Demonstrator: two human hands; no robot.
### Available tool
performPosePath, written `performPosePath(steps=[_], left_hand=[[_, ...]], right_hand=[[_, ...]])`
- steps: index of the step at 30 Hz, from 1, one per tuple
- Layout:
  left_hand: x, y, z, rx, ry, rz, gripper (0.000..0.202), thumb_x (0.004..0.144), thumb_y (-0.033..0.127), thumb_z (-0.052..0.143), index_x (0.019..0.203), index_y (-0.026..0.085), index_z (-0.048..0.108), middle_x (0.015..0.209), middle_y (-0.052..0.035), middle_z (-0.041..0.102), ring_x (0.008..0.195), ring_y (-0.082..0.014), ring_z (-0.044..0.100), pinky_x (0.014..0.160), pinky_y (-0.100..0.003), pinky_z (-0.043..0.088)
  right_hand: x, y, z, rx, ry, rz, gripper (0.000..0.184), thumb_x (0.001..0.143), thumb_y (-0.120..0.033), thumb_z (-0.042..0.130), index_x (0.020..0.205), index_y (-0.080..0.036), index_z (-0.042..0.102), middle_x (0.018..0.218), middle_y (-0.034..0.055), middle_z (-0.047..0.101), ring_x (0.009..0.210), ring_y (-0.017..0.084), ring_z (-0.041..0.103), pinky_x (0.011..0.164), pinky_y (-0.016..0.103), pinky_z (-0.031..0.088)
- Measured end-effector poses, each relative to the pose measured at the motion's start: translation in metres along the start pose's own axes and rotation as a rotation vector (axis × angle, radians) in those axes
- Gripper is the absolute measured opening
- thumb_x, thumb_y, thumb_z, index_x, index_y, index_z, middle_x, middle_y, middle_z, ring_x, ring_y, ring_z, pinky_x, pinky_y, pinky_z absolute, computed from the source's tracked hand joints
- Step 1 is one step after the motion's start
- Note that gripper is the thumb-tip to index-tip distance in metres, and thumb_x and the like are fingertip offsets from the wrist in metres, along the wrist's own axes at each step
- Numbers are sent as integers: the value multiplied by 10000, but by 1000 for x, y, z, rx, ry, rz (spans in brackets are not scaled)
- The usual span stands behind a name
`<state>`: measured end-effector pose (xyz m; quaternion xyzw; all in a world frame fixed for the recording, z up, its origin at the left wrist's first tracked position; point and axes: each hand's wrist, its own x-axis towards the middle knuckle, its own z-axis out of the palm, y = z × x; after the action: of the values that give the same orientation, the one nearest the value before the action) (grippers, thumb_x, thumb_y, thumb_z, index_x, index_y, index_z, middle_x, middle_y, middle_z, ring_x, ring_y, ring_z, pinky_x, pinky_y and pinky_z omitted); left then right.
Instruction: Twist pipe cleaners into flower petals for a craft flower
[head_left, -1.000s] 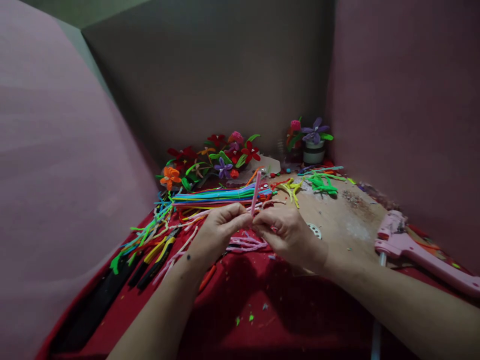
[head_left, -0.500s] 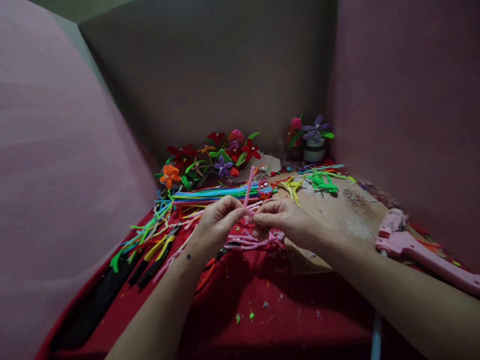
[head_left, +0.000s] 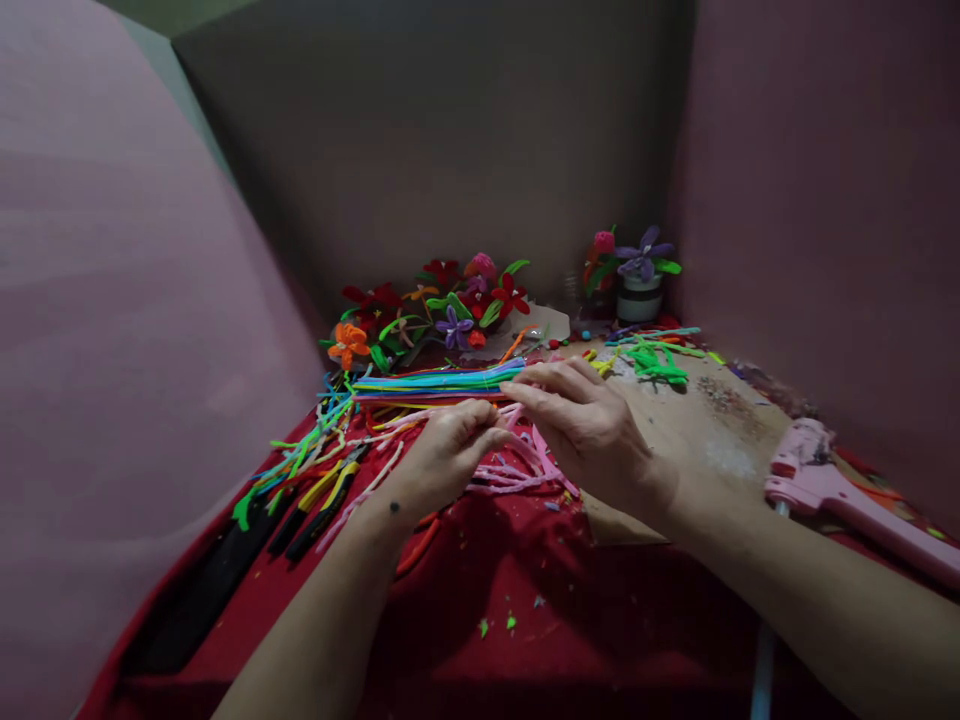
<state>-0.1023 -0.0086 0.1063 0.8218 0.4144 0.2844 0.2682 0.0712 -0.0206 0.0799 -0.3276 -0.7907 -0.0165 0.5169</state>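
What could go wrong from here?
1. Tangle: the left hand, which seems to pinch a pink stem, sits right over loose pink stems; these might snag or get mixed up.
2. Knock: the right forearm crosses in front of the glue stick of the pink glue gun, so a sweep could shift it. Can't tell if it's hot.
3. Bump: the red-handled tool lies close by the left forearm.

Left hand (head_left: 446,450) over desk (head_left: 570,640), thumb (head_left: 491,437) pinched to curled fingers. Right hand (head_left: 600,430) alongside, also above desk, fingers extended, thumb hidden. Both forearms (head_left: 322,600) angled in across desk's near edge.
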Motion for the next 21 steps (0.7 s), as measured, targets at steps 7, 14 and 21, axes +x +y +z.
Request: performPosePath(steps=[7, 14, 21], left_hand=[[2, -1, 3, 0, 4, -29, 176, 802, 261, 514, 697, 130, 566, 638, 18, 516, 609, -97, 440, 597, -220, 356], [3, -1, 12, -157, 88, -67, 160, 771, 272, 554, 726, 131, 613, 703, -17, 583, 675, -128, 516, 652, -247, 406], [4, -1, 3, -59, 93, -19, 154, 738, 276, 610, 663, 145, 642, 702, -18, 548, 681, -119, 491, 646, -240, 393]], right_hand=[[-2, 8, 7, 381, -324, 419, 200, 793, -225, 550, 644, -158, 666, 598, 14, 571, 588, 111, 470, 581, 254, 376], [4, 6, 3, 915, -401, 870, 189, 631, -267, 668, 530, -125, 596, 457, -42, 460, 395, 41, 332, 398, 215, 213], [8, 3, -1, 890, -124, 988, 199, 568, -289, 712, 548, -123, 603, 417, -50, 465, 376, 45, 347, 390, 218, 210]])
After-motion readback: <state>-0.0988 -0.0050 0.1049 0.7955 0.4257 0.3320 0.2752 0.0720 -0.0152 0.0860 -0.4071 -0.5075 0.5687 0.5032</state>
